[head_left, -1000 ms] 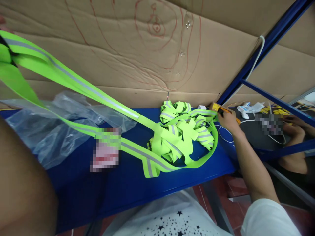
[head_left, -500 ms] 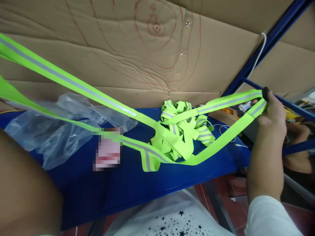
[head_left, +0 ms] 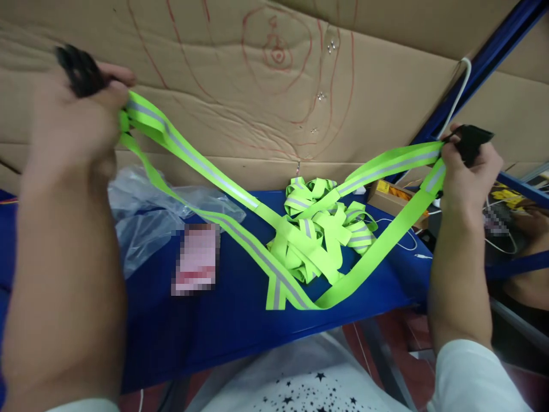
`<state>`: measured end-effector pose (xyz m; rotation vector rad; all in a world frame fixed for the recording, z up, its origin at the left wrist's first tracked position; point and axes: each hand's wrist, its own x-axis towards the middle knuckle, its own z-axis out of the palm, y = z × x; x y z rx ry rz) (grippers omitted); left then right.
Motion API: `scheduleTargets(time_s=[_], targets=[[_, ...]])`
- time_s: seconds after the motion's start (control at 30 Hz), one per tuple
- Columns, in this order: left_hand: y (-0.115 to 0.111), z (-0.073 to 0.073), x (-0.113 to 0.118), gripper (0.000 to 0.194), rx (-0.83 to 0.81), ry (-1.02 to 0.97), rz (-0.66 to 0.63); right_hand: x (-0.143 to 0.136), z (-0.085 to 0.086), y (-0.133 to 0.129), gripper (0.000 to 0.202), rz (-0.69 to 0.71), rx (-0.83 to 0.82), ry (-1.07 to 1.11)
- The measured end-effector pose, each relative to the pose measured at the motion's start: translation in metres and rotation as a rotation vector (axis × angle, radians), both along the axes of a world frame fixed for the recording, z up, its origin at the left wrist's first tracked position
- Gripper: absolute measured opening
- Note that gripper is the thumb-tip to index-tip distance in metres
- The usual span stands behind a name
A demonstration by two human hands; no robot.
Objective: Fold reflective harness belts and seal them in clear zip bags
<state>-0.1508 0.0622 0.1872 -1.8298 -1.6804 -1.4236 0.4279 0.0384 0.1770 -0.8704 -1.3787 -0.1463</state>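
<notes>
A neon-green reflective strap with a grey stripe hangs in double bands between my two hands, sagging in the middle. At the upper left, my left hand is closed around one end, where a black piece sticks out above the fingers; it is blurred. My right hand grips the opposite end at the right, with another black piece in its fingers. Behind and under the sagging bands, a heap of similar green reflective straps lies on the blue table.
Clear plastic wrapping and a blurred-out pink item lie on the table's left part. A cardboard panel stands behind. To the right are a blue metal frame, a small cardboard box, a white cable and another person's arm.
My left hand has come into view from beyond the left edge, bringing its strap end inward. My right hand has shifted slightly up, and its black piece shows more.
</notes>
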Motion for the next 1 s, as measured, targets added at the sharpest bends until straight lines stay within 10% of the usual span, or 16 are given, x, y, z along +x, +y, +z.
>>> scheduleTargets(time_s=[0.07,0.2,0.4,1.0], targets=[[-0.017,0.003,0.037,0.057,-0.201,-0.162,-0.112,-0.030,0.005,-0.008,0.036,-0.124,0.000,-0.243],[-0.059,0.008,0.101,0.045,-0.358,0.368,-0.257,-0.110,0.004,-0.025,0.057,-0.071,-0.008,-0.641],[-0.069,-0.009,0.128,0.062,-0.252,0.599,-0.430,-0.196,-0.011,-0.032,0.072,0.035,-0.070,-0.896],[-0.068,-0.009,0.127,0.064,-0.055,0.506,-0.458,-0.230,-0.013,-0.015,0.079,0.215,-0.100,-0.802]])
